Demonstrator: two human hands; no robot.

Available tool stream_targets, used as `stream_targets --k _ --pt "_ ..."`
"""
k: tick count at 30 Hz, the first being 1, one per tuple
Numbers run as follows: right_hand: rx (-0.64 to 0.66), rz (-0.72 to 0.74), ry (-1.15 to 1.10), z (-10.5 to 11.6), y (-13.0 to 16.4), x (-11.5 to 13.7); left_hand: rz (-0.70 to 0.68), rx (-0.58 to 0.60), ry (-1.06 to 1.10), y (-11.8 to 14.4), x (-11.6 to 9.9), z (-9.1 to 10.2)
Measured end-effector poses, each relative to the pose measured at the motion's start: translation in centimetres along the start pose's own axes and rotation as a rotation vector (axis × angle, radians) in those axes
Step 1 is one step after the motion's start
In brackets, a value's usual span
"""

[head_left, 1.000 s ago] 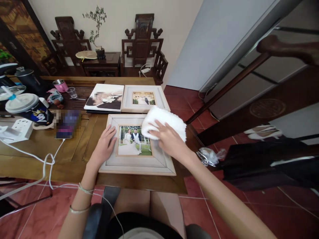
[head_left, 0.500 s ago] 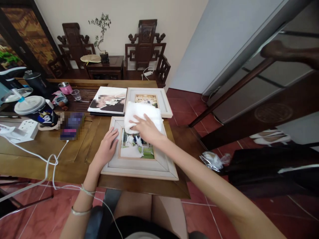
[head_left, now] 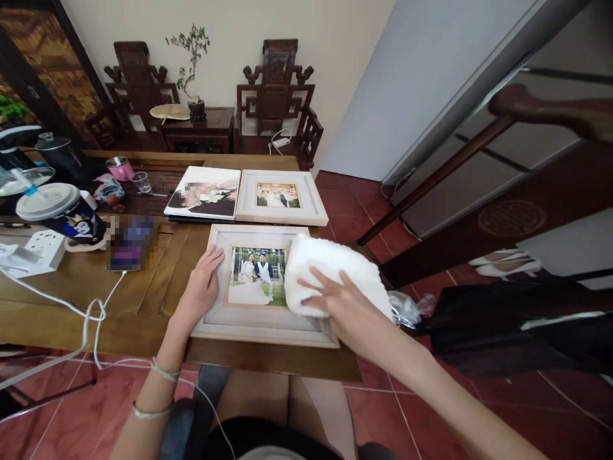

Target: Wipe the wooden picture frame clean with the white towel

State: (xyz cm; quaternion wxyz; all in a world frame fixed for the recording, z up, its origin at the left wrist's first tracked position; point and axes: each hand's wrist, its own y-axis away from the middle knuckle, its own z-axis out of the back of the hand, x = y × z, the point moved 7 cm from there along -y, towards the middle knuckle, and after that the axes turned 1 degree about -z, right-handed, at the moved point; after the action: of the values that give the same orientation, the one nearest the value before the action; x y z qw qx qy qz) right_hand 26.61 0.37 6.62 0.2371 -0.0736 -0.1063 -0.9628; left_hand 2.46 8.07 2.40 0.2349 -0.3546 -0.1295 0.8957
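Note:
A pale wooden picture frame [head_left: 268, 329] lies face up at the table's front edge, with a photo of two people in wedding clothes inside it. My left hand [head_left: 204, 284] rests along the frame's left border, fingers stretched out on its edge. On the right side of the frame, my right hand [head_left: 342, 300] holds a white fluffy cloth [head_left: 345, 259], fingers spread over the top of it. The cloth covers the frame's right border and hangs out past it. My right thumb is partly hidden.
Behind lie a second framed photo [head_left: 287, 214] and a white-edged photo panel [head_left: 205, 198]. To the left are a phone [head_left: 131, 243] on a white cable, a lidded drink cup [head_left: 71, 214], a power strip [head_left: 41, 252] and a pink mug [head_left: 119, 168]. A carved wooden chair [head_left: 510, 220] stands right.
My right hand has slid the cloth from the frame's top middle to its right side, uncovering the photo and the frame behind. My left hand stays on the left border.

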Motion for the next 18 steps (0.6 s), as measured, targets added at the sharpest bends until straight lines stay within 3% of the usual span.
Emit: stream_targets --k 3,6,14,18 --pt "0.116 0.047 -0.082 -0.3 2.0 1.5 -0.015 0.010 -0.002 0.0 -0.1 0.1" --pt "0.138 0.023 -0.125 0.0 1.5 1.2 -0.024 0.023 0.001 0.0 -0.1 0.1" --pt "-0.184 -0.062 -0.027 1.2 -6.0 -3.7 -0.035 0.014 0.031 0.0 -0.2 0.3" --pt "-0.163 -0.001 0.023 1.0 -5.5 -2.8 -0.015 0.004 0.021 0.0 -0.2 0.3"
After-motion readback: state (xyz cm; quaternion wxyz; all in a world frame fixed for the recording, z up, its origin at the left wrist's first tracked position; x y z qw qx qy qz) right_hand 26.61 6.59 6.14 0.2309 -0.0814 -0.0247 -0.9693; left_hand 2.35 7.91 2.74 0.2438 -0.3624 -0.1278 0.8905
